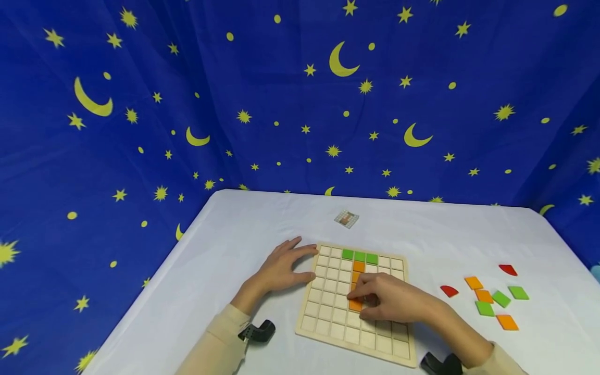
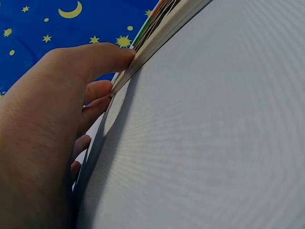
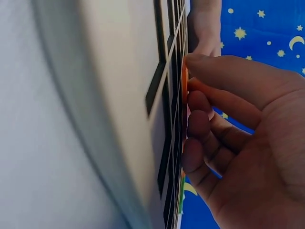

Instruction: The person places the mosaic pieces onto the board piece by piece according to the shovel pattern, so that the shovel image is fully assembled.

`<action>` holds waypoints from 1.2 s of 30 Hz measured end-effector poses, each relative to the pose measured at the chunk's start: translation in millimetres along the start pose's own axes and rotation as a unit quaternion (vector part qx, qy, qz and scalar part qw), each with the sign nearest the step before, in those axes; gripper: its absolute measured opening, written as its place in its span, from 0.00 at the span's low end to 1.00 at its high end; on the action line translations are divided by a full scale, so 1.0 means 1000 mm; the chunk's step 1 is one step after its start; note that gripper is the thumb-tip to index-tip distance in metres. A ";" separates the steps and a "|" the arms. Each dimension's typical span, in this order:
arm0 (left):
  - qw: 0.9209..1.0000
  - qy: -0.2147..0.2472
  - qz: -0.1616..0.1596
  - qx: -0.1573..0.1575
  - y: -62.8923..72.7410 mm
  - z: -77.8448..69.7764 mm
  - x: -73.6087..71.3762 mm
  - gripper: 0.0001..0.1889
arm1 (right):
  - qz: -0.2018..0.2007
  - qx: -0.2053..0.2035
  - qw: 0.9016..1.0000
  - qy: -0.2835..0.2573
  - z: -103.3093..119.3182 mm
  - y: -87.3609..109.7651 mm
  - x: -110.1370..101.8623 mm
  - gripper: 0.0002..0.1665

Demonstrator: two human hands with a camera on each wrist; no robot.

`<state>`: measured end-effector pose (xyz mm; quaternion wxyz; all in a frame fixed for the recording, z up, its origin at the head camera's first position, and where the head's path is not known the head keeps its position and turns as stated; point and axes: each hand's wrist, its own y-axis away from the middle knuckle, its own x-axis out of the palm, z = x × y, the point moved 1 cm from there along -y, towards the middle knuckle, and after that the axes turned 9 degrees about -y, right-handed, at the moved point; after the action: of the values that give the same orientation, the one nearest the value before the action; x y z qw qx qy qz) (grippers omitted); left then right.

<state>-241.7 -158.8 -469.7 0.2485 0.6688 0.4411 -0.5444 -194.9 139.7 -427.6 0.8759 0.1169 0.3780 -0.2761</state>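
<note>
A square wooden grid board (image 1: 328,314) lies on the table. Three green square tiles (image 1: 359,256) fill part of its far row, and a column of orange tiles (image 1: 358,266) runs from them toward the near side. My right hand (image 1: 394,299) is over the board, thumb and index finger pinching the nearest orange tile (image 1: 355,304) of that column; its other fingers are curled and partly cover the column. On the left, my left hand (image 1: 283,268) rests with spread fingers, its thumb (image 2: 121,55) and index finger touching the board's left edge.
Right of the board lie loose orange tiles (image 1: 508,322), green tiles (image 1: 518,292) and two red quarter-round pieces (image 1: 449,291). A small card with a grid pattern (image 1: 347,219) lies beyond the board. Blue star-printed cloth (image 1: 281,94) hangs behind the white table (image 1: 262,213).
</note>
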 end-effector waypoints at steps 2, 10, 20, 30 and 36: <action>1.000 0.001 -0.001 0.002 0.000 0.000 0.000 0.33 | -0.001 0.003 1.000 0.002 0.000 0.002 -0.001 0.20; 1.000 -0.002 -0.003 0.002 0.001 0.002 0.000 0.33 | -0.020 0.018 0.999 -0.025 -0.008 0.021 -0.011 0.16; 1.000 -0.004 0.001 0.000 0.002 0.003 0.001 0.33 | -0.050 0.047 0.996 -0.055 -0.025 0.049 -0.024 0.18; 1.000 -0.002 0.002 0.000 0.000 -0.001 0.001 0.33 | -0.091 0.101 0.990 -0.029 -0.035 0.081 -0.039 0.18; 1.000 0.000 -0.001 0.000 0.000 -0.002 -0.001 0.33 | -0.124 0.106 0.986 -0.019 -0.039 0.101 -0.045 0.19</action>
<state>-240.5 -157.8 -468.3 0.2482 0.6684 0.4411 -0.5450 -185.8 256.8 -422.2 0.8245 0.1566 0.3415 -0.4231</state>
